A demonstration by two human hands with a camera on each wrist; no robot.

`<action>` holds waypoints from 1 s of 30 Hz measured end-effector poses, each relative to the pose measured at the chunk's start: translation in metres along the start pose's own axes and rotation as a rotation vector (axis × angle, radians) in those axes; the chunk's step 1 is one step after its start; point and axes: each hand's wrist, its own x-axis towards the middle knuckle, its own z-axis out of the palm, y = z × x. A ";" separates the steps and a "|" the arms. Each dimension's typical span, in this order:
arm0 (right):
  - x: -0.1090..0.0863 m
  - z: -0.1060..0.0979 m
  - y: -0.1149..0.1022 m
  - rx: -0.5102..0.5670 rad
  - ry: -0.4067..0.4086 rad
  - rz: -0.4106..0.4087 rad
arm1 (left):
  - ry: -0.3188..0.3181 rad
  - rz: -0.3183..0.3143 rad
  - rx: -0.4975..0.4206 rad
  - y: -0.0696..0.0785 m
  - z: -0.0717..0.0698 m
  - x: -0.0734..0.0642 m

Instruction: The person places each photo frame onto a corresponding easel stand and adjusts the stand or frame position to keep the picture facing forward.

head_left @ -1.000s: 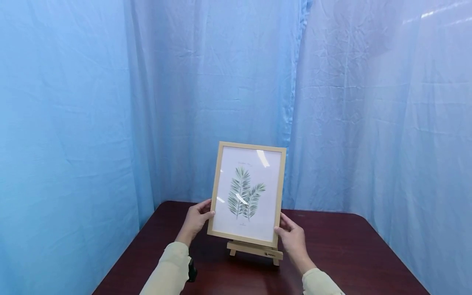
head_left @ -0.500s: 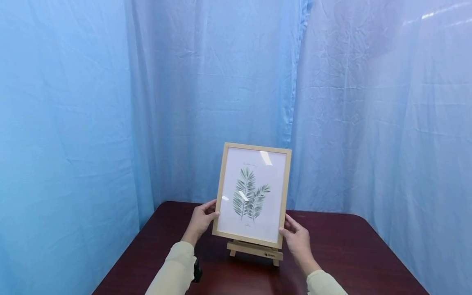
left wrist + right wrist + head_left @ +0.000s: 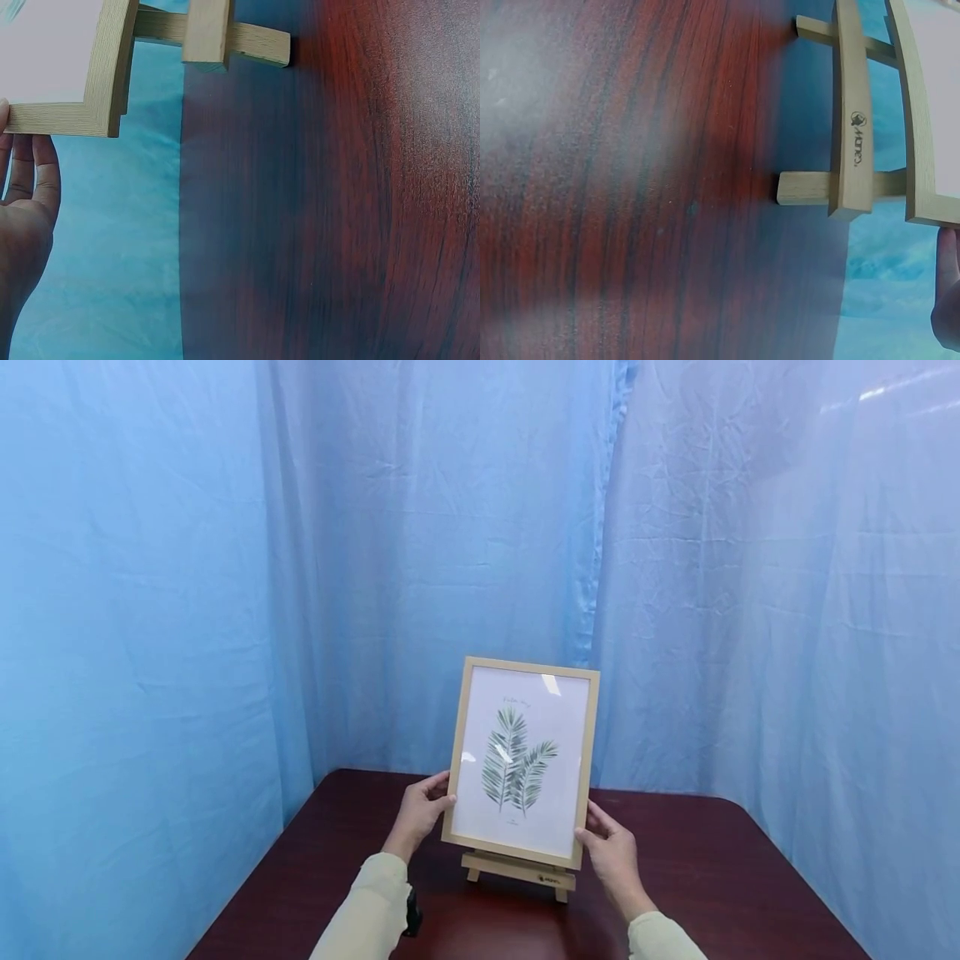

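A picture frame [image 3: 522, 843] with a pale wood border and a print of two green fern leaves is held up between both hands. My left hand [image 3: 420, 810] pinches its left side low down, thumb in front and fingers behind. On the opposite side my right hand [image 3: 613, 856] grips the lower right edge in the same way. Just below the picture frame stands a small wooden easel [image 3: 517, 869], its ledge and feet showing and its upper part hidden. In the right wrist view a gap shows between the frame's bottom edge and the easel's ledge [image 3: 853, 112].
The easel stands on a dark red-brown wooden table [image 3: 675, 877] with rounded far corners. Light blue curtains [image 3: 450, 527] hang behind the table and along both sides. A black device [image 3: 413, 914] sits at the left wrist.
Both hands have carried the picture frame to the right and slightly down in the head view, more squarely over the easel. The easel has stayed in place.
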 end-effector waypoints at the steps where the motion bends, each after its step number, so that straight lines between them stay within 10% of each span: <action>1: 0.000 -0.001 0.001 -0.004 -0.002 0.003 | -0.001 -0.002 -0.004 -0.001 0.001 0.000; 30: 0.004 0.000 0.028 -0.029 0.022 0.007 | 0.052 -0.066 0.039 -0.026 0.020 0.000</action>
